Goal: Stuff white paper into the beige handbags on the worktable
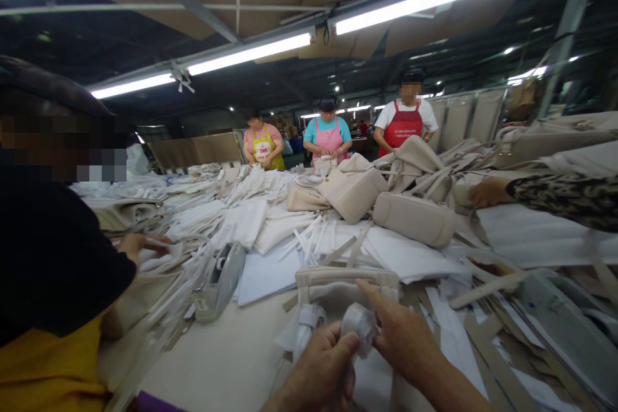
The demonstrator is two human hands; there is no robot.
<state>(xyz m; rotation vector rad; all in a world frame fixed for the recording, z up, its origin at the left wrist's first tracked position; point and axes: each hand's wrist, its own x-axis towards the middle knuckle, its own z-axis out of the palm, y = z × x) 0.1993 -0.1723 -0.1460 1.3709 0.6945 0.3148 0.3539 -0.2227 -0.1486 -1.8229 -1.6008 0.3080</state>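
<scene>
Well, my left hand (316, 370) pinches a crumpled white paper wad (360, 328), while my right hand (403, 335) points one finger out at the rim of the beige handbag (345, 286) on the table (217, 360). A slack pinch could drop the wad; hurried pushing could crease the bag.
</scene>
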